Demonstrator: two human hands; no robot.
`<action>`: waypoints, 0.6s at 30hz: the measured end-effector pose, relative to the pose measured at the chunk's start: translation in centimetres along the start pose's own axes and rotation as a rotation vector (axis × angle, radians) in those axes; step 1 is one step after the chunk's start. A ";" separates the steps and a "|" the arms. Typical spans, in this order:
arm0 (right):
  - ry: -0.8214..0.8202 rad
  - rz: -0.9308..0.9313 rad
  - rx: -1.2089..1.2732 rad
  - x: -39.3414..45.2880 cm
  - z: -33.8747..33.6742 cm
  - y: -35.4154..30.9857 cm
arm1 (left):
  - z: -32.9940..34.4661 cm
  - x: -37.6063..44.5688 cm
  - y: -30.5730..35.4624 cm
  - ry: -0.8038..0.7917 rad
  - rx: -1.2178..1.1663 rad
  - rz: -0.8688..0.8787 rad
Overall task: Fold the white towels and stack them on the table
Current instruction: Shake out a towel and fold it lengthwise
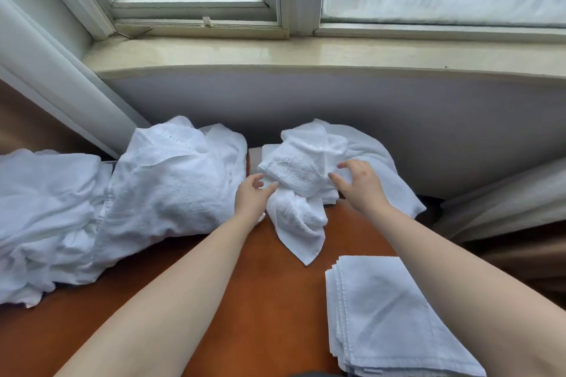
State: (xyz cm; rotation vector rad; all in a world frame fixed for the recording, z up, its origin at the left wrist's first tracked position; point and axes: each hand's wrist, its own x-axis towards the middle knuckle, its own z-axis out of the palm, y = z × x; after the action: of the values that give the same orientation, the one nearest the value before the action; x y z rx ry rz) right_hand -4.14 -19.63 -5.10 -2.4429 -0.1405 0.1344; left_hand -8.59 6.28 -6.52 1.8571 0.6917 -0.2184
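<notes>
Partly under the spread right hand (360, 182) and loosely curled left hand (252, 197), a crumpled towel (298, 190), its far side hidden.

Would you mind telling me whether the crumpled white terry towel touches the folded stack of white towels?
Apart. The head view shows bare orange table between the crumpled towel's hanging corner and the folded stack.

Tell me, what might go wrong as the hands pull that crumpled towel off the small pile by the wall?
1. The crumpled towel lies tangled on the small pile; lifting it could drag others along, perhaps off the table.
2. The folded stack sits near the table's front right edge, under the right forearm; a sweep could skew it or knock it off.
3. The left hand and right hand only touch the towel, so a loose grab may slip.
</notes>
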 end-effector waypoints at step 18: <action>-0.392 -0.008 -0.583 10.9 3.5 -2.2 | 3.7 7.8 0.8 -0.006 -0.299 -0.556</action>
State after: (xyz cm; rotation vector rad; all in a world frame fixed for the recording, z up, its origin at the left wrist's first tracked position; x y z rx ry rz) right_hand 6.00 -14.31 -7.02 -2.9642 -0.4104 0.6493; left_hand -1.20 5.49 -10.95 1.3495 1.1623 -0.4512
